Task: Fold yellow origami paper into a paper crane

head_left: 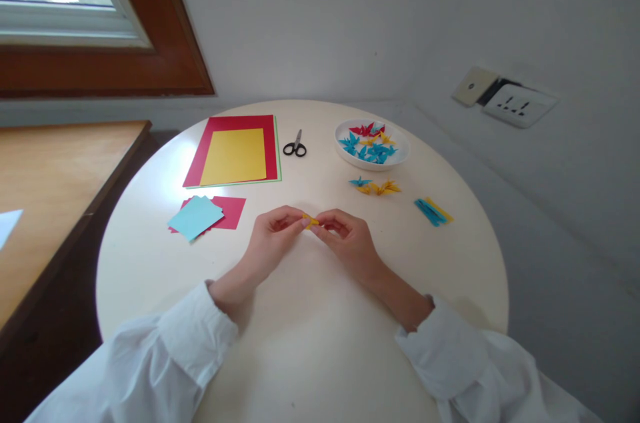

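Observation:
Between my fingertips, over the middle of the white round table (310, 316), is a small folded yellow paper (311, 220). My left hand (277, 231) pinches its left end with thumb and forefinger. The other end sits in the pinch of my right hand (349, 237). Part of the paper is hidden by the fingers, so its exact shape is unclear. Beyond my right hand lie a few folded paper cranes, one blue (360, 181) and the others yellow (385, 188).
A white dish (341, 155) holds several red, blue and yellow cranes. Scissors (295, 147) lie beside large red and yellow sheets (235, 155). Small blue and pink squares (196, 217) are at left. Blue and yellow folded strips (432, 211) lie at right. Walls border the table's far side.

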A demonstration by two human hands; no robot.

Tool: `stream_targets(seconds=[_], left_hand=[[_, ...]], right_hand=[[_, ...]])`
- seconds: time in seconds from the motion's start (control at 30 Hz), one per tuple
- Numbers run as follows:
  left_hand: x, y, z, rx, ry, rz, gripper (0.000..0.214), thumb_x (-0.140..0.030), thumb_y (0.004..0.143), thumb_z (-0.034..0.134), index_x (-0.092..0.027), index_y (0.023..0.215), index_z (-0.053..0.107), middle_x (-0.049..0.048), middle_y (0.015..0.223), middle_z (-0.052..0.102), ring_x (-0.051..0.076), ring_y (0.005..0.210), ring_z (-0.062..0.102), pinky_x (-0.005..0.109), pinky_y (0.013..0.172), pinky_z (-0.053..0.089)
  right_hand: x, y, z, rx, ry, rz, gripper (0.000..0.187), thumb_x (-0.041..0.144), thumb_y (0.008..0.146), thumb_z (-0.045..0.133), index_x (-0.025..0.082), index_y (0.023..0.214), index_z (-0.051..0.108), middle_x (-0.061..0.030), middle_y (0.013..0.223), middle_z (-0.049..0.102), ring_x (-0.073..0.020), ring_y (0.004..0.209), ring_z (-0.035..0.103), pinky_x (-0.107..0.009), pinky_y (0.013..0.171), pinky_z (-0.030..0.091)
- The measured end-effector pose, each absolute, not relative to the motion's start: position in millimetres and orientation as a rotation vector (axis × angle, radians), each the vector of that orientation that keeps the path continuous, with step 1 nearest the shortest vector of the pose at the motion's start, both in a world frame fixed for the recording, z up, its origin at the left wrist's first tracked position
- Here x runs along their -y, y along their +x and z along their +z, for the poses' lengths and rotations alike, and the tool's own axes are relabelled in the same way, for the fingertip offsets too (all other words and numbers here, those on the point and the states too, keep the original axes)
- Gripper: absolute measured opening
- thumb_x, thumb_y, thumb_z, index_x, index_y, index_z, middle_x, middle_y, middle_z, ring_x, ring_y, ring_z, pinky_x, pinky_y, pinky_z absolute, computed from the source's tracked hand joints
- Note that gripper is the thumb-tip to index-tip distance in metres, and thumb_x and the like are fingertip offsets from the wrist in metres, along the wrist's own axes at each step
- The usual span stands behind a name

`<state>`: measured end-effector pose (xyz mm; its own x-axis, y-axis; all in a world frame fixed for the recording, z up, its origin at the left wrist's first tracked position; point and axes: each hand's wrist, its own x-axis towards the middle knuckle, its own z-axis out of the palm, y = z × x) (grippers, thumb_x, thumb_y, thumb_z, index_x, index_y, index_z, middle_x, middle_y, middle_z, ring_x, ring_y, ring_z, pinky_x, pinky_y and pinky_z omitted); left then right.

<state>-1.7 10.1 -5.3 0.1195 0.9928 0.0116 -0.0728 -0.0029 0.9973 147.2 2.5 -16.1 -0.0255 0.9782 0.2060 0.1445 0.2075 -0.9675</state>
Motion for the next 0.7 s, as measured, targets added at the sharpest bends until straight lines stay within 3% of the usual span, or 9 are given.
stream_targets(seconds=[0.17, 0.7], left_hand=[[-10.8, -2.2, -7.4, -0.980, 1.225, 1.145, 0.013, -0.028, 0.065, 0.072, -0.016, 0.066, 0.067, 0.0010, 0.068, 0.062, 0.012, 0.065, 0.055, 0.024, 0.060, 0.043], [-11.1, -3.5, -13.7, -0.932, 1.191, 1.078, 0.015, -0.031, 0.069, 0.072, -0.017, 0.070, 0.069, 0.0005, 0.066, 0.066, 0.010, 0.060, 0.055, 0.023, 0.058, 0.042]], right_hand=[[-1.8, 146.7, -16.3, 1.421, -1.088, 1.009, 0.014, 0.031, 0.069, 0.069, 0.020, 0.077, 0.066, -0.0033, 0.077, 0.069, -0.0162, 0.072, 0.064, -0.029, 0.067, 0.052], [0.1, 147.2, -15.6, 1.466, -1.106, 0.989, 0.018, 0.037, 0.073, 0.066, 0.020, 0.070, 0.062, -0.0007, 0.069, 0.066, -0.0142, 0.066, 0.062, -0.027, 0.064, 0.052]])
